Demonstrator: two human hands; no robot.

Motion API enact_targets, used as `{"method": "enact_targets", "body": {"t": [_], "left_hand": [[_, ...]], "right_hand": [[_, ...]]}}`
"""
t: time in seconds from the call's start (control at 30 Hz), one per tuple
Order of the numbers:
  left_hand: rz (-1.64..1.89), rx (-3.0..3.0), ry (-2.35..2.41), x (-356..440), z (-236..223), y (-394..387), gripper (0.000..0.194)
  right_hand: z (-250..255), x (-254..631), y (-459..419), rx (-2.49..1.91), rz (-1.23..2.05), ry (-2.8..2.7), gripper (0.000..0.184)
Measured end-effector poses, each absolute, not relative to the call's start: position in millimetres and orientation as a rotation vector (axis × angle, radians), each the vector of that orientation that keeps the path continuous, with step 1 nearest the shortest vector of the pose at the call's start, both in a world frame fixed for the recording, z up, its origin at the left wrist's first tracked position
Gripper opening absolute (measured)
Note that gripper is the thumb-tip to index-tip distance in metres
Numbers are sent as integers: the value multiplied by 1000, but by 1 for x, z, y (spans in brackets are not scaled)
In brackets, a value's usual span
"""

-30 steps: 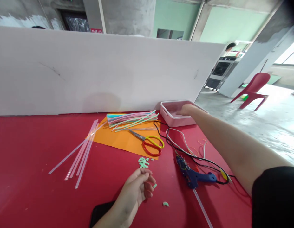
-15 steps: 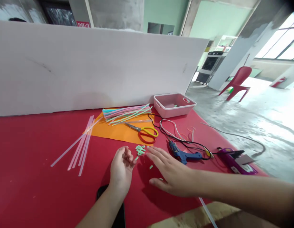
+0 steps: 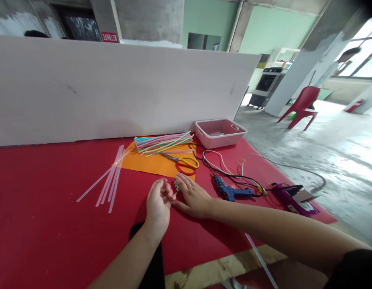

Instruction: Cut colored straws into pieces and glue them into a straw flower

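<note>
My left hand (image 3: 158,204) rests on its side on the red tabletop, fingers curled in. A bit of green shows at its fingertips; whatever lies inside the curl is hidden. Flat on the table, fingers stretched, my right hand (image 3: 193,197) lies just right of it, its thumb close to the left fingertips. Between the two hands sits a small heap of short light-green cut pieces (image 3: 177,186), partly covered by the right fingers. Just beyond are scissors (image 3: 186,162) with yellow and red handles, on an orange sheet (image 3: 137,165).
Fuzzy coloured pipe cleaners (image 3: 164,141) lie behind, clear pinkish sticks (image 3: 112,180) to the left. A pink basket (image 3: 220,138), blue glue gun (image 3: 230,190) with tangled cords and purple device (image 3: 294,200) are at right. A black phone-like slab (image 3: 152,261) lies under my left forearm.
My right hand has moved left and slightly away from me, up against the green pieces, and the loose ones no longer show on the right. My left hand stays curled.
</note>
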State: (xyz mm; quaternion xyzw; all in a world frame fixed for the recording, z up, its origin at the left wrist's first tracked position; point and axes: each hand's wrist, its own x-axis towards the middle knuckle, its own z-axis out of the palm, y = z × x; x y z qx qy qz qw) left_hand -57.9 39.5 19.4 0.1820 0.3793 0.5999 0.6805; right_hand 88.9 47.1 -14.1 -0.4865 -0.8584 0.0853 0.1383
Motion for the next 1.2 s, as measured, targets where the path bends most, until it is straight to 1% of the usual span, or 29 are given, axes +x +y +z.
{"method": "enact_targets", "body": {"t": [0.07, 0.2, 0.3, 0.6, 0.77, 0.87, 1.03, 1.1, 1.2], "left_hand": [[1336, 402, 853, -57, 19, 40, 19], [1324, 375, 863, -56, 19, 39, 16], [1318, 344, 877, -55, 20, 39, 15], [1287, 248, 842, -55, 20, 39, 12], [1298, 196, 823, -58, 19, 41, 11], [1301, 188, 786, -60, 21, 42, 9], [1264, 132, 699, -64, 23, 41, 6], [1230, 64, 679, -64, 22, 40, 7], [1207, -8, 679, -65, 22, 40, 7]], "right_hand": [[-14, 82, 58, -1369, 214, -2510, 69], [-11, 73, 78, -1353, 202, -2560, 35], [-9, 72, 84, -1323, 223, -2625, 23], [-8, 75, 77, -1358, 365, -2696, 21], [-12, 77, 77, -1363, 596, -2552, 14], [-13, 79, 83, -1403, 804, -2325, 16], [-12, 81, 109, -1566, 1149, -1677, 32], [-2, 86, 131, -1574, 1254, -1414, 34], [29, 107, 180, -1495, 1298, -1076, 35]]}}
